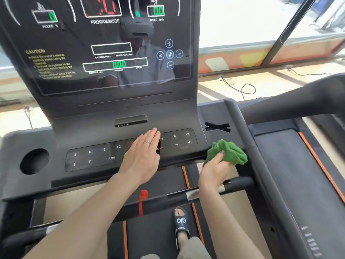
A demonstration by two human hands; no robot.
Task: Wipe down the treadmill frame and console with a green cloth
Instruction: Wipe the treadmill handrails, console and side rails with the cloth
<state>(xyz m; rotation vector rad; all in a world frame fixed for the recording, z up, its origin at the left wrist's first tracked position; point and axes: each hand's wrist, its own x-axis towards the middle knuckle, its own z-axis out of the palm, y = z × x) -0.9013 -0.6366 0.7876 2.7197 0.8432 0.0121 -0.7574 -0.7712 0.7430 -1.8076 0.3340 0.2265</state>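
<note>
the left hand [142, 154] is lying flat, palm down, on the console [115, 109] button strip, fingers straight and together and pointing far and slightly right, a ring showing on one finger; it is holding nothing, and its forearm is reaching in from the near left. the right hand [214, 170] is sitting near the right end of the console's near edge, wrist bent, fingers curled up into the green cloth [227, 152] and gripping it in a bunch. the cloth is pressing against the spot where the console's right end meets the dark frame rail [242, 131], just right of the plus and minus buttons. the left hand is covering the middle buttons, so only part of one label is showing beside it. the right fingertips are buried in the cloth folds. the display's top is being cut off by the picture edge, and its caution text is too blurred to read. a foot in a dark slide sandal [182, 224] is standing on the belt [160, 238] below.
</note>
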